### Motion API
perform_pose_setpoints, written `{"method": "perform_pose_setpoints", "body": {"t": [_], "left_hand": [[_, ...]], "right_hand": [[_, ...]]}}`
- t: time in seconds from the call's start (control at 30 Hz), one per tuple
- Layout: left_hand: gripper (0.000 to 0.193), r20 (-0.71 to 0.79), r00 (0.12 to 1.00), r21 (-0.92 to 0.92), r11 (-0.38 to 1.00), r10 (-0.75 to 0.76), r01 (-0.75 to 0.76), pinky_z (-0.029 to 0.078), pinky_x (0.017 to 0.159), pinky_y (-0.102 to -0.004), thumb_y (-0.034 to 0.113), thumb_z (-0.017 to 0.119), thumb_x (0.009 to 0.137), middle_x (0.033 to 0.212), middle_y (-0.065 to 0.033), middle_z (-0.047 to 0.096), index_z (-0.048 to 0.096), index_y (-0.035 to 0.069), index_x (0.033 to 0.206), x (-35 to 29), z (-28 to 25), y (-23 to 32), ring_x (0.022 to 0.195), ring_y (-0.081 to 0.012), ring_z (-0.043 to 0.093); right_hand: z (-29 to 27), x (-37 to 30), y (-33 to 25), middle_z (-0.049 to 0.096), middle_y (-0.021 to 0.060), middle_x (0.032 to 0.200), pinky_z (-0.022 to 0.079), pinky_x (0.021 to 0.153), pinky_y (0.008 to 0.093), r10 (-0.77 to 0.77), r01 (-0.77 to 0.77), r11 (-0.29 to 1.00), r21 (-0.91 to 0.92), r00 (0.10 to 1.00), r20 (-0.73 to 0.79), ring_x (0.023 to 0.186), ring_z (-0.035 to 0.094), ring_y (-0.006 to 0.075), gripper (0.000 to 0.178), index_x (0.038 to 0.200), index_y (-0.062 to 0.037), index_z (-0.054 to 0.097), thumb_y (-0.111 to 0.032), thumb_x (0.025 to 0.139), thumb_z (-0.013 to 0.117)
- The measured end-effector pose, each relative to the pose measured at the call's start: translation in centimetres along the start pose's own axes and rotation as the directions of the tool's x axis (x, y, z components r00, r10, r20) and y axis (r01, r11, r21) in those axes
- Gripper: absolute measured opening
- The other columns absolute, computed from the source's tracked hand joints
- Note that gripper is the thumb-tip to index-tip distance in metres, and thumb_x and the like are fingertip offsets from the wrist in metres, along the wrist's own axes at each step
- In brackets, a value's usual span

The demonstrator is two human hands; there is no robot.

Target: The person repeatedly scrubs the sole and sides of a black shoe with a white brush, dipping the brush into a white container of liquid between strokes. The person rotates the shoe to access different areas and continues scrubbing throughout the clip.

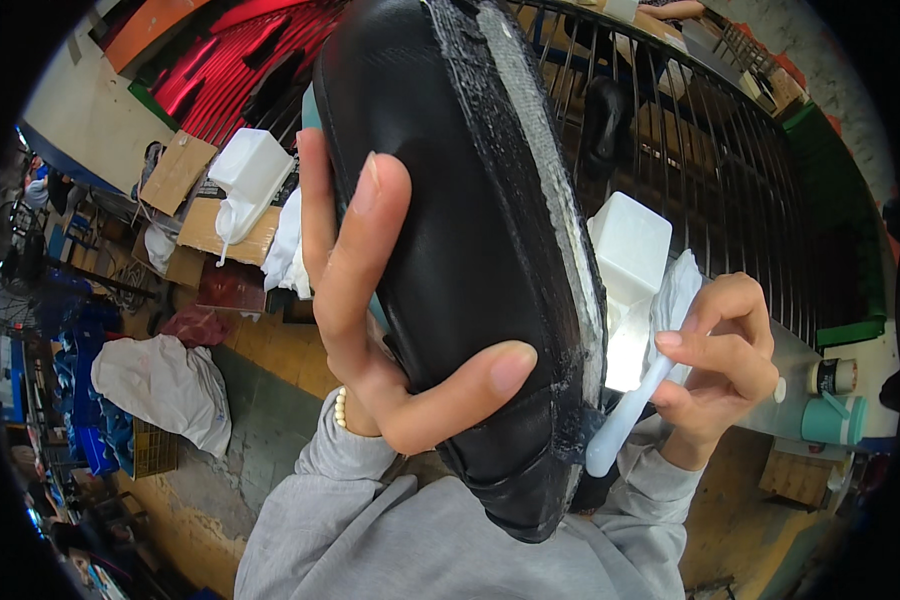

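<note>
A black shoe upper, drawn over its last, is tilted in front of me with its toe end up. Along its underside edge runs a rough whitish-grey band. My left hand grips it from the left, thumb across the black side and fingers around it; the fingers' far ends are partly hidden. Between thumb and fingers my right hand pinches a pale plastic brush. Its rounded lower end meets the shoe's edge near the bottom; bristles cannot be made out. Crumpled white cloth lies behind that hand.
A white plastic container stands behind the shoe; another sits on cardboard at left. Beyond is a dark barred rack with a black shoe, glowing red at far left. A teal mug stands at right, a white sack at left.
</note>
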State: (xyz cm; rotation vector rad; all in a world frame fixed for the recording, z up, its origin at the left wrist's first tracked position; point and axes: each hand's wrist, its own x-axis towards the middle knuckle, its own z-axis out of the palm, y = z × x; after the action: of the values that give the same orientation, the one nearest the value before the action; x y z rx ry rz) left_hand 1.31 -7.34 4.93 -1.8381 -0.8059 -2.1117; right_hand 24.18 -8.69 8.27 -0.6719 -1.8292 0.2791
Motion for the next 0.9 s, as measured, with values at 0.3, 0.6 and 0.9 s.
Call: {"method": "perform_pose_setpoints", "body": {"t": [0.3,0.6,0.9], "left_hand": [[0.041,0.005,1.0,0.033,0.999,0.011,-0.011,0.034,0.113,-0.0629,0.024,0.077,0.082,0.148,-0.0278,0.04,0.06,0.03,0.118,0.3,0.0,-0.4,0.133,-0.0504,0.045],[0.04,0.0,1.0,0.055,0.998,0.009,-0.009,0.032,0.114,-0.0632,0.024,0.079,0.081,0.146,-0.0281,0.043,0.061,0.028,0.116,0.5,0.1,-1.0,0.132,-0.0488,0.048],[0.04,-0.003,1.0,0.053,0.999,0.0,0.0,0.031,0.116,-0.0634,0.023,0.081,0.079,0.145,-0.0285,0.045,0.063,0.027,0.115,0.3,0.2,-1.1,0.131,-0.0472,0.05]], "right_hand": [[-0.3,-0.3,0.2,0.058,-0.0041,0.078,0.033,0.068,0.0291,-0.081,0.079,0.995,0.056,0.996,0.039,0.073,0.052,0.012,0.045,0.089,-0.0189,0.082,-0.043,0.053,0.095],[-0.7,0.0,0.3,0.057,-0.0037,0.077,0.03,0.066,0.029,-0.155,0.147,0.986,0.079,0.982,0.106,0.071,0.05,0.0111,0.042,0.088,-0.0171,0.081,-0.042,0.057,0.093],[-0.8,0.2,-0.2,0.058,-0.0033,0.077,0.03,0.067,0.0298,-0.093,0.092,0.996,0.021,0.993,0.076,0.07,0.051,0.0112,0.043,0.085,-0.017,0.081,-0.042,0.052,0.094]]}}
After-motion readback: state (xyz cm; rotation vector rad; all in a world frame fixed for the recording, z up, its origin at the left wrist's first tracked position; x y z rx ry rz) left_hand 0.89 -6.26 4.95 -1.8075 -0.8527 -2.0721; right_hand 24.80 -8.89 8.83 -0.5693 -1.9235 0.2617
